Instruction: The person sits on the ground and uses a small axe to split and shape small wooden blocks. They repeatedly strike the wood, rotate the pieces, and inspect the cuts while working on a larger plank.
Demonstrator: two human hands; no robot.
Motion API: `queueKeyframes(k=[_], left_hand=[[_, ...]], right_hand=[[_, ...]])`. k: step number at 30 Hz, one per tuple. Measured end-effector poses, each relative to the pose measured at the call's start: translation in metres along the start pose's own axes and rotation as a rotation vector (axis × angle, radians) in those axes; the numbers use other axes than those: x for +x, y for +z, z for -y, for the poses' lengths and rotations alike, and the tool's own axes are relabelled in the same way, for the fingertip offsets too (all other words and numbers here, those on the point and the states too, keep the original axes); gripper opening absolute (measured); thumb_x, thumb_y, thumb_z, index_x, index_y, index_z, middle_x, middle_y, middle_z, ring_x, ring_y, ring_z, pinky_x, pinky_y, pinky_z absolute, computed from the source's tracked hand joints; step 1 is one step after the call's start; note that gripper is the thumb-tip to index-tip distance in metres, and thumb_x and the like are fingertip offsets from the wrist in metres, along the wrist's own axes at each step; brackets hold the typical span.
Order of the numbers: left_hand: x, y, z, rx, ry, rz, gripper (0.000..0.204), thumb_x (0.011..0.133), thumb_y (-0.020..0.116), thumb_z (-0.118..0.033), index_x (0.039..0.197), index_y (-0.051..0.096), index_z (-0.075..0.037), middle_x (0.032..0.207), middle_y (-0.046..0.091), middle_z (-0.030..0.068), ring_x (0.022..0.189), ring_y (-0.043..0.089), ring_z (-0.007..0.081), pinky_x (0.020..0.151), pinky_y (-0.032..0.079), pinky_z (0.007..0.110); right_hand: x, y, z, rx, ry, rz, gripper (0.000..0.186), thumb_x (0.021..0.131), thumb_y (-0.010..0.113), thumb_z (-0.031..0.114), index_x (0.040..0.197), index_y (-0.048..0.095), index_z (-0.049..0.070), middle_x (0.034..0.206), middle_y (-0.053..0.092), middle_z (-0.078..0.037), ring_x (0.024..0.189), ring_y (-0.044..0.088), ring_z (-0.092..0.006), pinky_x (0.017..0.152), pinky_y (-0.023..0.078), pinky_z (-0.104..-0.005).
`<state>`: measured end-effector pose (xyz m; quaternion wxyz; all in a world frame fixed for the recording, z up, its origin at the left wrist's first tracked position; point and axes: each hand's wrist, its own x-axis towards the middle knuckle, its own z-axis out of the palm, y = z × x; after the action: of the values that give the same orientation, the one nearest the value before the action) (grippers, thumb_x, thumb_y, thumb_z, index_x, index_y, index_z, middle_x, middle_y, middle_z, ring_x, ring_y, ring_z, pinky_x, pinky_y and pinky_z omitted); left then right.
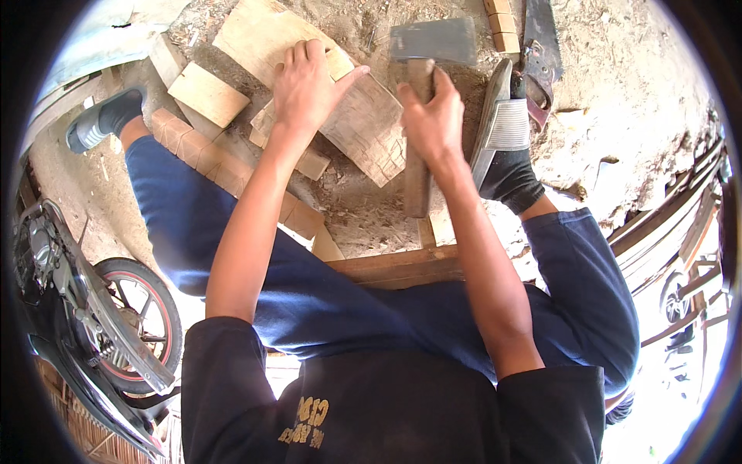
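Observation:
My left hand [304, 85] rests over a thick wooden board [363, 127], its fingers bent round a small pale wood block [338, 63] on top. Most of that block is hidden under the palm. In my right hand [437, 116] is a hatchet [418, 185], gripped by its wooden handle. The wide grey blade [440, 40] points away from me, just right of the board and apart from it. Next to the board on the left lie a loose pale block [209, 94] and a short wood offcut [311, 164].
A row of cut wood blocks [205, 152] runs beside my left leg. Several more blocks [502, 23] and a handsaw [543, 58] lie at the far right. My sandalled foot [506, 127] is close to the hatchet. A motorcycle [116, 325] stands at the left; stacked planks [672, 216] fill the right side.

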<state>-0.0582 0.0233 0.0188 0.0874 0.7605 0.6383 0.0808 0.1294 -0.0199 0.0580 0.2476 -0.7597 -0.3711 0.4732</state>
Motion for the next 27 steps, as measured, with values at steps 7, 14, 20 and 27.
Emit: queueKeyframes(k=[7, 14, 20, 27], left_hand=[[-0.017, -0.029, 0.022, -0.512, 0.065, -0.043, 0.056, 0.073, 0.09, -0.038, 0.107, 0.067, 0.0, 0.103, 0.069, 0.0123, 0.098, 0.069, 0.0245, 0.08, 0.057, 0.038], [-0.044, -0.089, 0.012, -0.964, 0.007, -0.052, 0.074, 0.056, 0.096, -0.048, 0.107, 0.072, 0.0, 0.099, 0.071, 0.0079, 0.088, 0.069, 0.0171, 0.074, 0.056, 0.031], [-0.057, -0.102, 0.006, -1.091, 0.024, -0.172, 0.088, 0.041, 0.096, -0.058, 0.104, 0.073, -0.002, 0.094, 0.07, 0.0072, 0.085, 0.069, 0.0166, 0.07, 0.056, 0.03], [-0.059, -0.105, 0.012, -1.01, 0.112, -0.234, 0.086, 0.04, 0.097, -0.058, 0.103, 0.073, -0.004, 0.095, 0.07, 0.0064, 0.086, 0.069, 0.0184, 0.073, 0.056, 0.03]], right_hand=[[0.025, -0.024, -0.014, -0.504, -0.088, -0.028, 0.033, 0.087, 0.062, 0.019, 0.103, 0.063, -0.01, 0.099, 0.068, -0.034, 0.092, 0.07, -0.0458, 0.086, 0.057, -0.0501], [0.051, 0.014, 0.04, -0.439, -0.577, -0.023, 0.019, 0.083, 0.056, 0.0, 0.095, 0.071, 0.002, 0.102, 0.069, -0.019, 0.094, 0.069, -0.0393, 0.085, 0.056, -0.0479], [0.098, 0.056, 0.015, -0.898, -0.921, 0.197, 0.015, 0.084, 0.062, 0.002, 0.094, 0.072, 0.003, 0.109, 0.069, -0.012, 0.102, 0.069, -0.0324, 0.082, 0.06, -0.0407], [0.109, 0.057, -0.003, -1.134, -1.073, 0.256, 0.011, 0.081, 0.065, 0.004, 0.088, 0.073, 0.004, 0.108, 0.068, -0.008, 0.1, 0.069, -0.0284, 0.079, 0.061, -0.037]])
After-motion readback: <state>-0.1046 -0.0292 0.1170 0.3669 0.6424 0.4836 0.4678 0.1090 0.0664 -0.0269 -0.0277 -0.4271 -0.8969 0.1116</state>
